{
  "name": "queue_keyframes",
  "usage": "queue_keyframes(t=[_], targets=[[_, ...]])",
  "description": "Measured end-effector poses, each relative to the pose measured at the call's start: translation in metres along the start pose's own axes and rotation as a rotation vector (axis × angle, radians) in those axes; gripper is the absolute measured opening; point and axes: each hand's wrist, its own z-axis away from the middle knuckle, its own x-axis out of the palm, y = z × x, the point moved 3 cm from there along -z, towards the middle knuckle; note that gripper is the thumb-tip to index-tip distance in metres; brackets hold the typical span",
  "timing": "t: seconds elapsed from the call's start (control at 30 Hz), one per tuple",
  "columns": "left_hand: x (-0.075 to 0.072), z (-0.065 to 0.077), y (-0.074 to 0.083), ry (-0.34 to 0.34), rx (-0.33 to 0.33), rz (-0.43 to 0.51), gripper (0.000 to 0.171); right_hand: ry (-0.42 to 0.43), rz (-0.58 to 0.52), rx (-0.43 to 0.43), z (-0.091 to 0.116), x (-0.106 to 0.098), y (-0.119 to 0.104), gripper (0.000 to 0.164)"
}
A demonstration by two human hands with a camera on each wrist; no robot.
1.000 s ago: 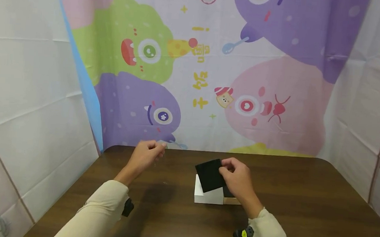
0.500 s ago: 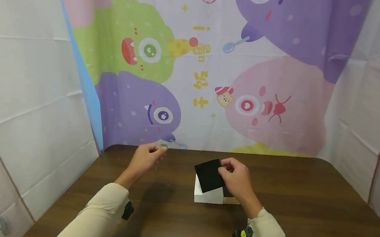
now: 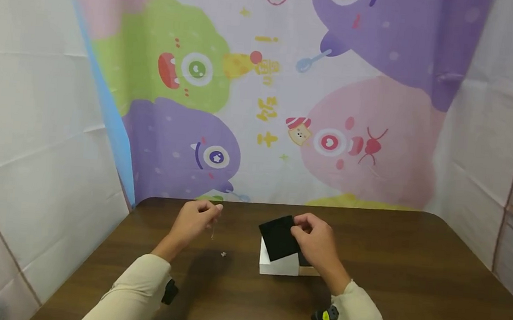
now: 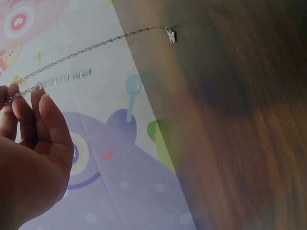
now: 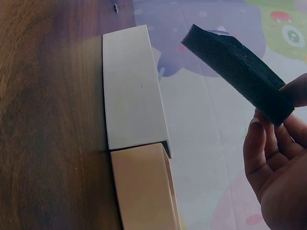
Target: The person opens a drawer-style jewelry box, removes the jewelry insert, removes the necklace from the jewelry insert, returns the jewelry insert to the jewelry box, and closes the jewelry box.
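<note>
Left wrist view outlines the pendant point(image 4: 171, 36), a speck in head view.

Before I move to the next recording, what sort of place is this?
Probably a makeshift indoor recording booth, though the wider room is out of view: a cartoon-printed cloth hangs behind a wooden table, and pale creased sheets flank both sides.

Soft dimmish light, dk shadow on tbl point(image 3: 392, 271), hazy L wrist pic, chain end point(image 4: 67, 78) blurred
</note>
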Motion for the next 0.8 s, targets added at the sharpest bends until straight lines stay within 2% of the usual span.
queue_keyframes(t=[0.27,0.5,0.8], targets=[[0.0007,-0.0010,-0.0012,-0.027,-0.002,0.018,0.030,0.002,-0.015,-0.015,-0.0001,0.0012,-0.0003,0.014],[0.0032,-0.0031,-0.0009,-0.007,-0.007,0.012,0.028,-0.020,-0.020,-0.008,-0.0026,0.0012,-0.0007,0.014],[0.0068,0.0004,-0.0058,-0.014,-0.021,-0.003,0.027,-0.035,0.009,-0.015,-0.0002,0.0024,-0.0005,0.013]])
